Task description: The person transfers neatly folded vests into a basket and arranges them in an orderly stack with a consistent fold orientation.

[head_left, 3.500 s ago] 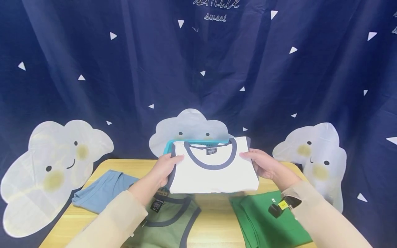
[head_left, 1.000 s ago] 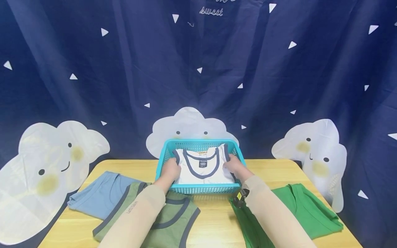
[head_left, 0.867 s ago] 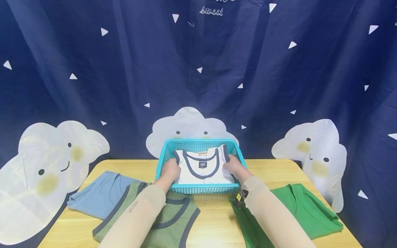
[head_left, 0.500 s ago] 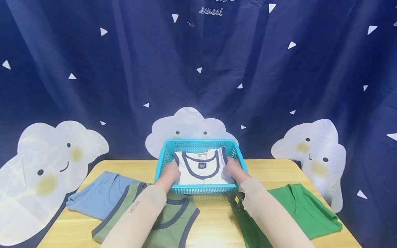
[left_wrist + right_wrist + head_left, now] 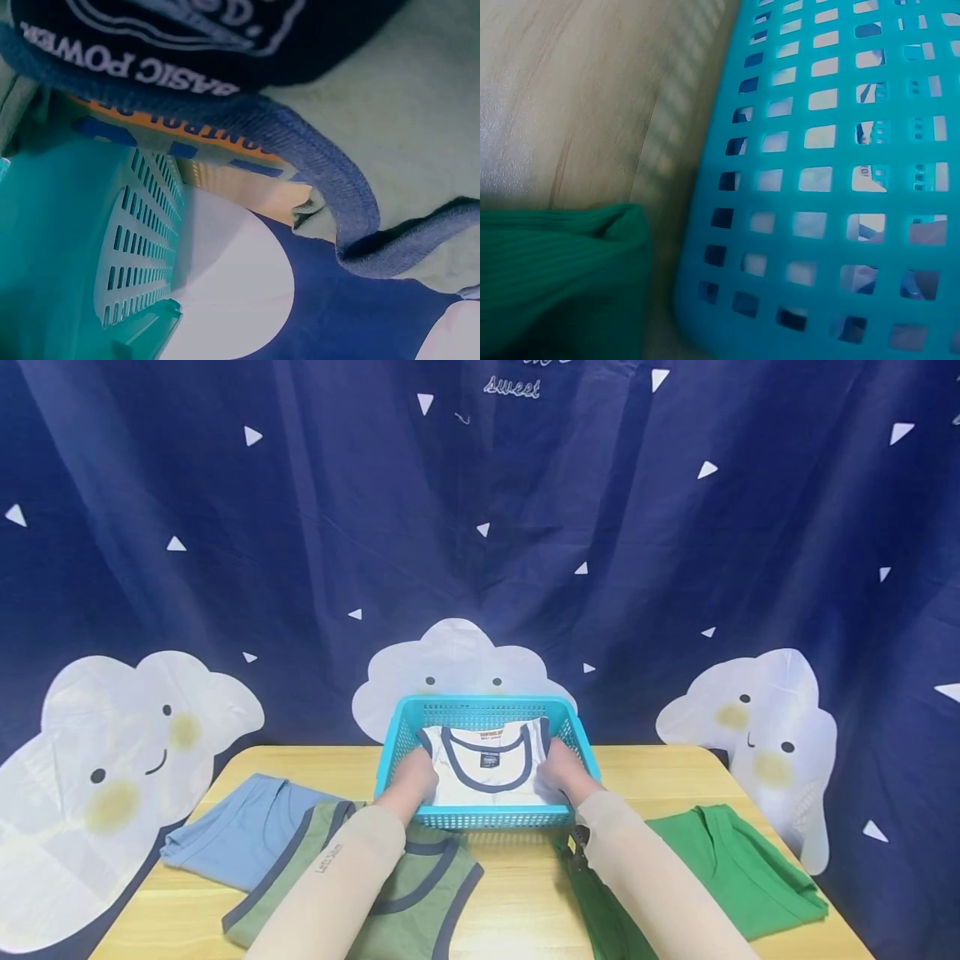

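A white shirt with navy trim lies folded inside the turquoise basket, its neckline and dark label facing up. At the shirt's left side, my left hand reaches over the basket and grips the edge. My right hand grips the opposite edge, just inside the right wall. Both hands' fingertips are hidden among cloth and basket. Neither hand shows in the wrist views; the left one has the basket wall and olive cloth, the right one the basket's perforated side.
An olive shirt with navy trim lies on the wooden table at the front left, beside a blue folded garment. Green garments lie at the front right. A navy curtain with clouds hangs behind.
The white shirt, held up in front of the basket earlier, is now down inside it. My hands moved down and away with it; lately its right shoulder has dropped slightly.
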Demonstrator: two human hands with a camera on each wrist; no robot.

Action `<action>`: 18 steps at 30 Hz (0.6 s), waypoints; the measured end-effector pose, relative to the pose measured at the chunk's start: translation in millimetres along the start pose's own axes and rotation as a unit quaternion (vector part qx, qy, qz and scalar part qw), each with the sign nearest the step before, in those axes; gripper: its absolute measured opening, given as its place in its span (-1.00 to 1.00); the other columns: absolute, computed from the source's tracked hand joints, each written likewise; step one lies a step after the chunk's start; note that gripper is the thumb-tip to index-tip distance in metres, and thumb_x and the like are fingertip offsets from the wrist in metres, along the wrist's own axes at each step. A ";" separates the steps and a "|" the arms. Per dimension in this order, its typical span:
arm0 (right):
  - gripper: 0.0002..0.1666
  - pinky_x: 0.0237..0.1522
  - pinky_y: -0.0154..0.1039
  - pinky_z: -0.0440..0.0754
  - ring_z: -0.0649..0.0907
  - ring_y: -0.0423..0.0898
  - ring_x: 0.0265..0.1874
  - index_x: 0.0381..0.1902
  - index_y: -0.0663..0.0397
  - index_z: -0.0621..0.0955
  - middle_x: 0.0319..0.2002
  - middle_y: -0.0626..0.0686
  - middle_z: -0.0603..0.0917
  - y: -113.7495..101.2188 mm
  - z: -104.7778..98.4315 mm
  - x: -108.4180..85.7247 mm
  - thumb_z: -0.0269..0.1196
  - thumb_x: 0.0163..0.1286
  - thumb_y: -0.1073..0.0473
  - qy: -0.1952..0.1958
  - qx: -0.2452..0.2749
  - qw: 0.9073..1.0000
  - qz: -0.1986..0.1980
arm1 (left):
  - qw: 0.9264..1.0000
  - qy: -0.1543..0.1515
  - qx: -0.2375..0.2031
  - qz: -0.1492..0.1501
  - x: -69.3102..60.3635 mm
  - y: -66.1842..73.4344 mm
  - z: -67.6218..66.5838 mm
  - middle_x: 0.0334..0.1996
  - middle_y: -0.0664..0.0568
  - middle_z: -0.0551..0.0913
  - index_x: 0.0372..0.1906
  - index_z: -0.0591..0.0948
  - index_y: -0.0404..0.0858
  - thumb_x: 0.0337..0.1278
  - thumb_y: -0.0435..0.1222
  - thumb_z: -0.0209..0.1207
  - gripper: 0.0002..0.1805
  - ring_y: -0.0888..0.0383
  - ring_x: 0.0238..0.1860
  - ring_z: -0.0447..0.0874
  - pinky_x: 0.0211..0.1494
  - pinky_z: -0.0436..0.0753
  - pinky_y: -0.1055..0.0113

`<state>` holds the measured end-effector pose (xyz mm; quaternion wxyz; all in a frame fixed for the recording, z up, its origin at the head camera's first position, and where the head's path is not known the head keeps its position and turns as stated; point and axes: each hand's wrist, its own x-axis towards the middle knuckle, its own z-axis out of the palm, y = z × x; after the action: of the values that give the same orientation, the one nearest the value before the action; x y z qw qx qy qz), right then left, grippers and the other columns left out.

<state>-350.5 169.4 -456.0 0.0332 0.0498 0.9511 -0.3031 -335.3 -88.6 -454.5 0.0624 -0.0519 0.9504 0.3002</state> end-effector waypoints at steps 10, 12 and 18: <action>-0.36 0.37 0.11 0.38 0.41 0.29 0.32 0.35 0.38 0.41 0.32 0.37 0.41 -1.9 -2.1 9.0 0.26 0.33 0.36 0.120 -0.037 0.988 -0.089 | 0.981 0.138 0.094 0.100 -0.6 7.2 1.3 0.21 -0.38 0.41 0.36 0.32 -0.53 0.28 -0.44 0.14 -0.42 -0.23 0.20 0.51 0.29 0.54 0.01; -0.48 0.34 0.08 0.42 0.46 0.25 0.28 0.24 0.34 0.53 0.26 0.30 0.47 -2.0 -1.5 9.3 0.29 0.33 0.35 0.116 -0.051 0.987 -0.095 | 0.976 0.137 0.121 0.116 -0.3 8.1 1.8 0.21 -0.32 0.44 0.33 0.42 -0.47 0.31 -0.43 0.15 -0.49 -0.21 0.23 0.49 0.31 0.52 0.01; -0.61 0.29 0.08 0.47 0.56 0.22 0.18 0.10 0.31 0.63 0.12 0.25 0.60 -4.2 1.2 5.6 0.32 0.33 0.29 0.035 -0.071 0.992 -0.094 | 0.978 0.071 0.144 0.130 3.3 5.0 6.4 0.29 -0.22 0.48 0.30 0.51 -0.35 0.33 -0.38 0.14 -0.54 -0.16 0.36 0.40 0.42 0.39 0.00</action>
<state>-356.5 165.7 -455.1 -0.0253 -0.0313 0.9712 -0.2349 -338.6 -81.1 -457.4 -0.0379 0.0604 0.9844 0.1610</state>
